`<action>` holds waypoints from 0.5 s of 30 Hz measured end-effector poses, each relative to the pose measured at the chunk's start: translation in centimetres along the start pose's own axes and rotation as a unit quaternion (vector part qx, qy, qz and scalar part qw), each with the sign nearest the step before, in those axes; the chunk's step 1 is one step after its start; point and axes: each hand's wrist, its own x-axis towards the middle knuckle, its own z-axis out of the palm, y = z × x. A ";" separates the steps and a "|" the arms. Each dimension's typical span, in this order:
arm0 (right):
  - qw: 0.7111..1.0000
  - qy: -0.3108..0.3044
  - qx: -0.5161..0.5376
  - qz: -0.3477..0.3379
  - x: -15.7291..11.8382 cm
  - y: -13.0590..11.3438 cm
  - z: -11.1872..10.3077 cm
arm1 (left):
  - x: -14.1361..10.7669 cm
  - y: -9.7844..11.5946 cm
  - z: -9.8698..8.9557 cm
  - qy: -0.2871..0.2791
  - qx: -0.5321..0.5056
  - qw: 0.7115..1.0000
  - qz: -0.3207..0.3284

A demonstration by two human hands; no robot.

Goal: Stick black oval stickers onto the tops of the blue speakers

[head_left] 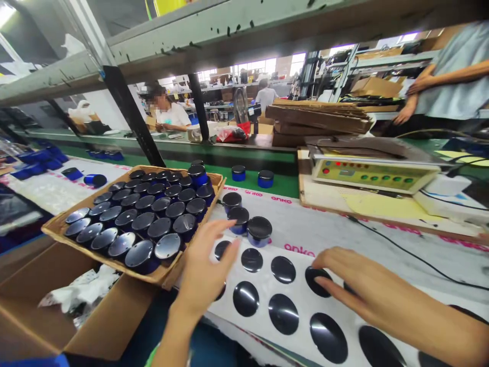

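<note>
Meanwhile, two bare hands are working over a white sheet (344, 239) dotted with flat black discs.

Nearest the left hand (204, 272), which is lying open with fingers straight and gripping nothing, one black disc (222, 250) is sitting partly under its fingertips, with another disc (251, 260) lying just beside them. The right hand (353, 285) is spreading loosely, fingers extended, its tips resting on a disc (318, 280) in the upper row without closing round it. Three dark-lidded blue jars (259, 232) are standing just beyond the left fingertips, and a cardboard tray (57, 229) packed with similar jars is sitting to the left. Pink lettering reading "anko" (299, 250) is showing on the sheet and repeating along its far edge.
</note>
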 end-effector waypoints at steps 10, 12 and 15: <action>0.973 -0.036 0.014 0.229 -9.4 2.4 1.9 | 1.0 2.1 7.1 -0.160 0.092 0.981 0.067; 0.962 -0.006 0.010 0.274 -11.1 3.0 2.2 | -1.6 4.7 7.5 -0.183 -0.026 0.983 -0.005; 0.963 0.011 0.042 0.267 -11.3 2.5 3.1 | -5.6 8.5 9.4 -0.210 -0.175 0.956 -0.106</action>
